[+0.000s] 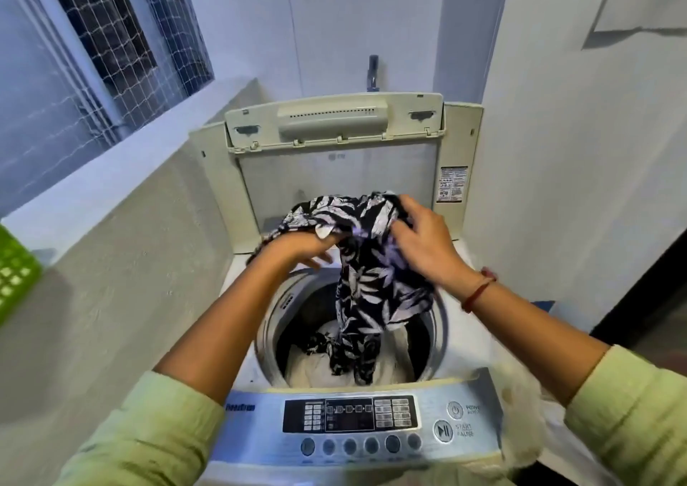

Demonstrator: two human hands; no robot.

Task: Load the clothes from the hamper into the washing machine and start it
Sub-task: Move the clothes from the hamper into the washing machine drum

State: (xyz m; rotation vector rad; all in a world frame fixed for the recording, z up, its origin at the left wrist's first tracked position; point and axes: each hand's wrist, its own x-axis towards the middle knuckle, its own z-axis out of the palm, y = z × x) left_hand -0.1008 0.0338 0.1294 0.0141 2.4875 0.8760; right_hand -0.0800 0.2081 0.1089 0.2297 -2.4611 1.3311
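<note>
A black garment with a white leaf print [366,262] hangs over the open drum of the top-loading washing machine [267,322], its lower end resting on pale laundry [316,363] inside. My left hand [303,249] grips the garment's upper left part. My right hand [423,240] holds its upper right part, fingers closed into the cloth. Both hands are above the drum's far rim. The lid [334,158] stands upright behind. The control panel [349,420] with a start/pause button [443,430] lies at the near edge.
A green plastic hamper [15,270] shows at the left edge, on a ledge. A grey wall runs along the machine's left side and a white wall on its right. A tap [373,73] sticks out above the lid. A netted window [111,39] is upper left.
</note>
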